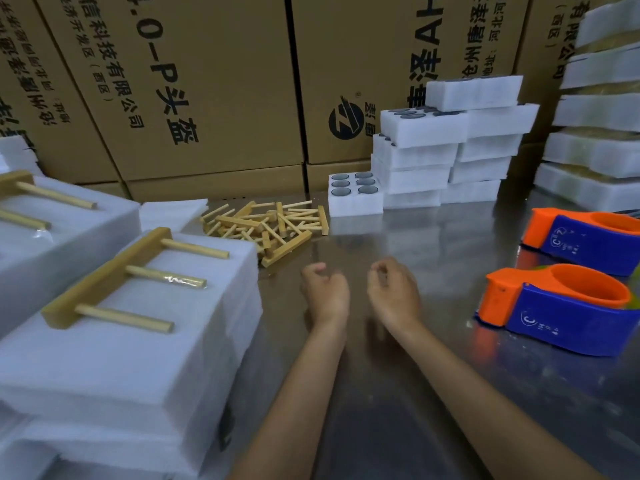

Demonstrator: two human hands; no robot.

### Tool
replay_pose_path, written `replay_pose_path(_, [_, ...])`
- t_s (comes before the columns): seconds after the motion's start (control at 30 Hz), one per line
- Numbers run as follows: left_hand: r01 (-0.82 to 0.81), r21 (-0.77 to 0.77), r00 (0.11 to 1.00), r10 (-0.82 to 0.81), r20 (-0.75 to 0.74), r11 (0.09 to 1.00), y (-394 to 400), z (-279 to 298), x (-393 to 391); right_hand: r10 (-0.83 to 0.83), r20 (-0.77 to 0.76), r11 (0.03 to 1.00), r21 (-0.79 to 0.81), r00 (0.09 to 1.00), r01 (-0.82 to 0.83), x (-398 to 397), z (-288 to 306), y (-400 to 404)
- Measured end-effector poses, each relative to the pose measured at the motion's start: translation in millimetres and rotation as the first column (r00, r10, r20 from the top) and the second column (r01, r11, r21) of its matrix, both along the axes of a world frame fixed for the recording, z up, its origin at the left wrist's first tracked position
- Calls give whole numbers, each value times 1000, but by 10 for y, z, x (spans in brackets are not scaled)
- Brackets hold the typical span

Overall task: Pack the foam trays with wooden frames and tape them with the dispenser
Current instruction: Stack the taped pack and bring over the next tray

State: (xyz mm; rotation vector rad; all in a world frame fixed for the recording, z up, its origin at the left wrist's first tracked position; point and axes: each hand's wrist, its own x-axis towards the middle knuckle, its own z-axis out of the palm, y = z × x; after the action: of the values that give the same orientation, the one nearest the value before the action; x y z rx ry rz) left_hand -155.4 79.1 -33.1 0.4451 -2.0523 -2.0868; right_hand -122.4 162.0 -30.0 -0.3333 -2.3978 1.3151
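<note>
Two hands, left (325, 289) and right (393, 292), hover empty above the steel tabletop (433, 237) (fingers loosely curled, side by side, not touching). Wooden frames (266, 226) lie heaped beyond; foam trays (415, 161) stack behind, tape dispensers (561, 306) right.

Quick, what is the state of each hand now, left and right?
Left hand: fingers loosely curled, holding nothing, over the metal table.
Right hand: fingers loosely curled, holding nothing, over the same table.
</note>
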Motion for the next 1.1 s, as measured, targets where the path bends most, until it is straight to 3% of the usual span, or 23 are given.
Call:
replay_pose_path(0.1, [-22,-217,998,10,-57,976,282,58,-460,-33,69,984,176,997,21,-275,-152,107])
replay_pose_path(0.2, [35,-555,975,-151,-164,831,457,183,-1143,-66,48,962,267,997,51,-439,-203,88])
replay_pose_path(0.3, [44,-794,960,-246,-135,606,471,349,-1912,-95,8,954,286,995,89,-511,-249,98])
replay_pose_path(0.37, [77,-929,968,-251,-17,362,479,441,-2335,-87,10,954,288,996,81,-531,-251,100])
replay_pose_path(0.43, [121,-983,968,-235,86,137,500,417,-2625,-83,32,964,257,996,72,-557,-242,114])
replay_pose_path(0.47, [144,-985,967,-222,120,91,510,367,-2730,-84,40,970,233,996,73,-571,-237,120])
replay_pose_path(0.53, [152,-983,973,-190,130,107,531,228,-2856,-88,46,977,201,995,77,-592,-236,135])
replay_pose_path(0.67, [68,-961,982,-189,16,268,546,176,-2880,-73,50,980,187,996,62,-607,-244,158])
replay_pose_path(0.9, [-148,-927,969,-139,-206,346,383,531,-2435,-78,69,977,204,995,62,-600,-242,188])
replay_pose_path(1.1, [-259,-738,923,-66,-380,624,113,479,-1335,-86,41,992,99,995,82,-631,-250,207])
